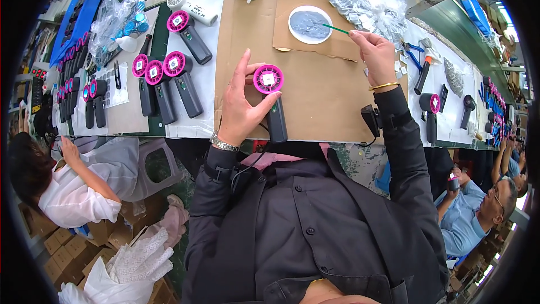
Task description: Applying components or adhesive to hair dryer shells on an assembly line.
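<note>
On a brown cardboard sheet (pixel 315 107) covering a long workbench in a busy workshop, the left hand (pixel 239 104) pinches a pink-headed handheld fan (pixel 271 98) lying on the cardboard, while the right hand (pixel 376 53) pinches a thin green stick (pixel 335 28) over a round dish (pixel 310 24).

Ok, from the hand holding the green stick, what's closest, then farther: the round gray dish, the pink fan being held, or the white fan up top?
From the right hand in the head view:
1. Round gray dish, just to its left.
2. Held pink fan, lower left on the cardboard.
3. White fan, far left at the table's back.
</note>
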`<state>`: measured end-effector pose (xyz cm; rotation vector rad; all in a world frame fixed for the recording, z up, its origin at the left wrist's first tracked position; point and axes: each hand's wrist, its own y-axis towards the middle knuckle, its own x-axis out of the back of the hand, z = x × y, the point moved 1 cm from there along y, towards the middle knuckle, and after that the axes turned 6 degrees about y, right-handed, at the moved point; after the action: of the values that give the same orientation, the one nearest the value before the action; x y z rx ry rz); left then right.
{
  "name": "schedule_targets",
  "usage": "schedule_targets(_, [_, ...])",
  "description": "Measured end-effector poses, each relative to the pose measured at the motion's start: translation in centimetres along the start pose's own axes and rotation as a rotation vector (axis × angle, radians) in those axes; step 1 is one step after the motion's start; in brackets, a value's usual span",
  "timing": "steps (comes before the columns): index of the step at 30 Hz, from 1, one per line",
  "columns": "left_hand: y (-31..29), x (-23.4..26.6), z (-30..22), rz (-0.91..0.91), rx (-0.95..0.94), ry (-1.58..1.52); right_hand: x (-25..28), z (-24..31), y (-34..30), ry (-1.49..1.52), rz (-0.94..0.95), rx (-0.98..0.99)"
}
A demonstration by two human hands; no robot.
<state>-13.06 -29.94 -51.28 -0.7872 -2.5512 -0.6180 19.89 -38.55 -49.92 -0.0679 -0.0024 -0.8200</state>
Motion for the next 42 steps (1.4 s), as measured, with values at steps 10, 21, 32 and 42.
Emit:
schedule_targets(10, [-0.1,-0.1,0.1,0.002,0.007,-0.017,0.2,0.0,0.0,-0.071,0.028,-0.109])
schedule_targets(21, [-0.1,-0.2,0.1,0.005,0.023,-0.03,1.5,0.8,-0.1,0.225,0.037,-0.316])
schedule_targets(32, [-0.3,-0.3,0.5,-0.003,-0.001,-0.033,2.0,3.9,0.3,0.446,0.133,-0.323])
schedule_targets(42, [-0.3,-0.3,0.4,0.009,0.02,-0.051,1.7,2.9,0.1,0.351,0.116,-0.261])
